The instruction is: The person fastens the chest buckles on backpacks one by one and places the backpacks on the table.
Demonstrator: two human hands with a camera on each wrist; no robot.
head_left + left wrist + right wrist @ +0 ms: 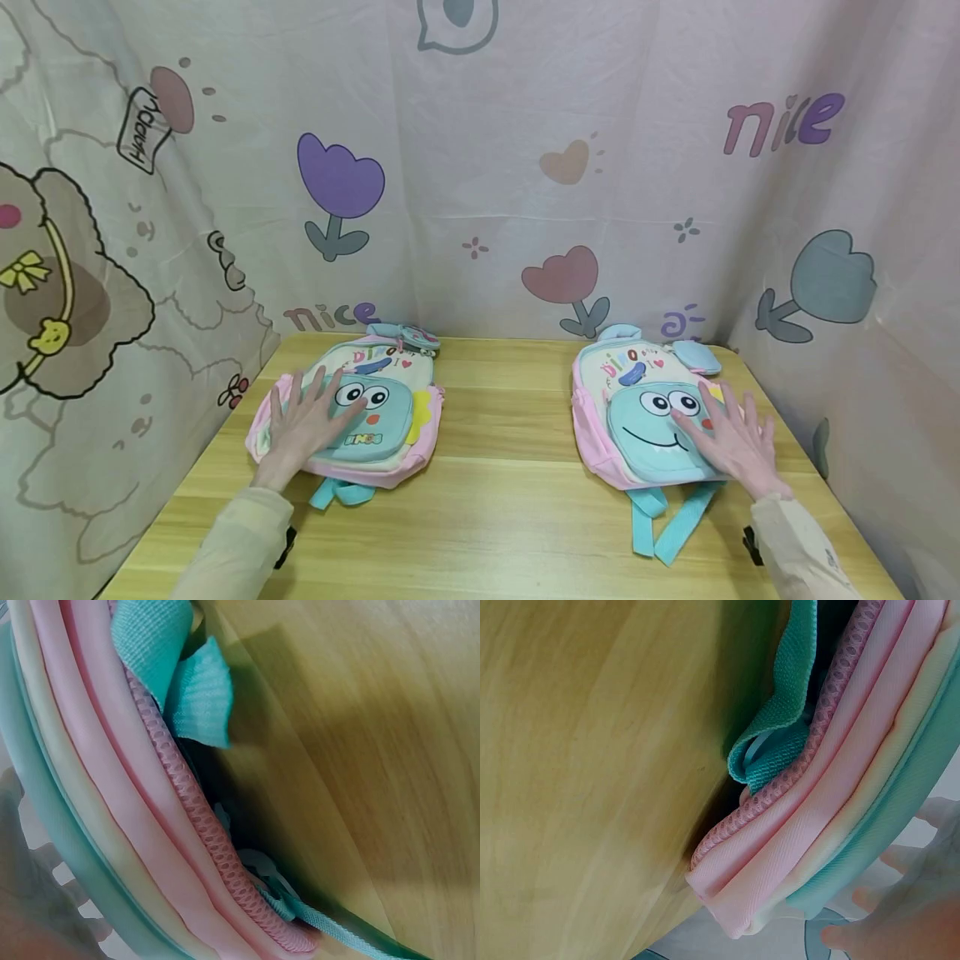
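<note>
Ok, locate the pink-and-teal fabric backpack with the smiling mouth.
In the head view, the smiling backpack lies on the right of the yellowish wooden table, the bare right hand over its right side.

Around me it's a curtained-off nook — whether in a home or a studio, I can't tell. Pale cloth point(465, 150) printed with cartoon tulips point(341, 179) and hearts point(566, 167) hangs behind and along both sides of a wood-grain table point(502, 508).

Bkpks point(393, 421) point(641, 417) r matt cloth, tbl point(510, 450) smooth wood.
</note>
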